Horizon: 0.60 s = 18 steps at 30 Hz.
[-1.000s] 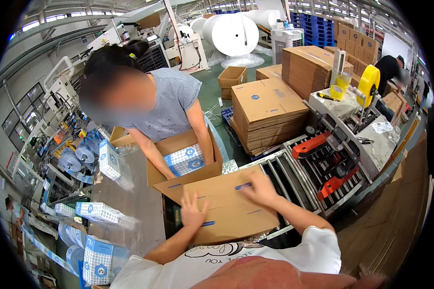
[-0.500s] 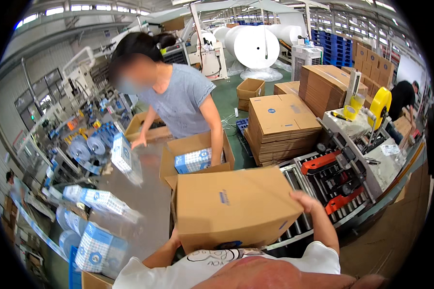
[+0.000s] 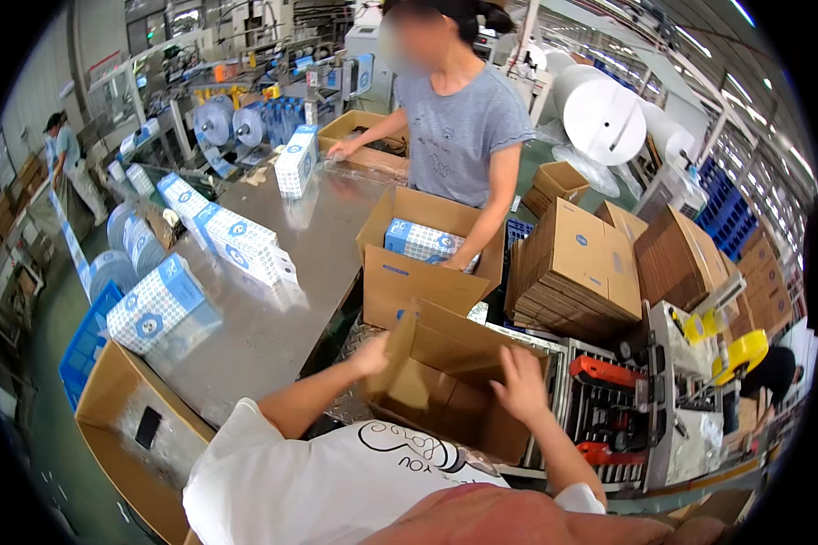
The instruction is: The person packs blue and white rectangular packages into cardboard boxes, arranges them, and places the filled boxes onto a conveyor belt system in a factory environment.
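In front of me an open cardboard box (image 3: 443, 391) stands with its top facing up, and its inside shows bare cardboard. My left hand (image 3: 369, 355) is closed at the box's left wall, its fingers curled against the edge. Over the right side is my right hand (image 3: 522, 385), fingers stretched out and apart, touching or close to the right flap. Just beyond it, a co-worker's hand (image 3: 459, 263) reaches into another open carton (image 3: 423, 289) that holds a blue-and-white wrapped pack (image 3: 420, 240). The co-worker's other hand (image 3: 341, 150) is near a standing pack (image 3: 296, 163).
Several blue-and-white packs (image 3: 236, 238) lie on the metal table (image 3: 286, 318) to the left. An open box (image 3: 118, 400) holding clear plastic and a dark flat object stands at lower left. Rightward are a roller conveyor with red parts (image 3: 604, 368) and stacked flat cartons (image 3: 577, 263).
The box has gone from showing a closed face to standing with its open top up. My right hand has let go and spread its fingers. The view has turned left.
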Motion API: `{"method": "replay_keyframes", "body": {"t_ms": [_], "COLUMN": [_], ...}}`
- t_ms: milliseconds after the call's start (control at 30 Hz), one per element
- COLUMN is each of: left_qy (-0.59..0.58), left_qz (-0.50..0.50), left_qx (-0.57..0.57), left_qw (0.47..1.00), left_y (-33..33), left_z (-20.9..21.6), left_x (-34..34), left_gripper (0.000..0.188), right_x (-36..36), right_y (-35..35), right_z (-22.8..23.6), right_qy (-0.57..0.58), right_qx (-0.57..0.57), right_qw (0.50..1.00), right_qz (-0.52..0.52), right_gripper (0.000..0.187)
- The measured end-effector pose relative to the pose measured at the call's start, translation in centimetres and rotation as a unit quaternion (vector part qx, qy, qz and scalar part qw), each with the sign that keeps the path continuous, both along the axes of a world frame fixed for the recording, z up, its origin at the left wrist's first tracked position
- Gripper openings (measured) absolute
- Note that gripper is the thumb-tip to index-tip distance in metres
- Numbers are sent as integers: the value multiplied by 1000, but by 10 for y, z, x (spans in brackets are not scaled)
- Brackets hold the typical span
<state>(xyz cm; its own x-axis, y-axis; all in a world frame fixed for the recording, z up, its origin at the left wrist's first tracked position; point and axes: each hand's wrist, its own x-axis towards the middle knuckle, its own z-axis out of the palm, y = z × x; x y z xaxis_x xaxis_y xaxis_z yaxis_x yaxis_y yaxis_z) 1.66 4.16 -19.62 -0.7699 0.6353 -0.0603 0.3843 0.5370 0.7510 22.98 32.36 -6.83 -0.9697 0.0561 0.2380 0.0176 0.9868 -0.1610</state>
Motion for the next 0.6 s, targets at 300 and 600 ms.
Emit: {"method": "replay_keyframes", "body": {"t_ms": [300,600], "left_qy": [-155,297], "left_qz": [374,-145], "left_qx": [-190,-217], "left_qw": [894,918], "left_y": [-53,-118], "left_z": [-211,-36], "left_x": [18,-43], "left_gripper": [67,35], "right_x": [76,31], "right_y": [50,-10], "right_z": [-265,-294], "right_qy": [-29,-106], "right_qx": [-559,-283], "right_qw": [802,952], "right_qz": [-208,-39], "right_gripper": [89,83]}}
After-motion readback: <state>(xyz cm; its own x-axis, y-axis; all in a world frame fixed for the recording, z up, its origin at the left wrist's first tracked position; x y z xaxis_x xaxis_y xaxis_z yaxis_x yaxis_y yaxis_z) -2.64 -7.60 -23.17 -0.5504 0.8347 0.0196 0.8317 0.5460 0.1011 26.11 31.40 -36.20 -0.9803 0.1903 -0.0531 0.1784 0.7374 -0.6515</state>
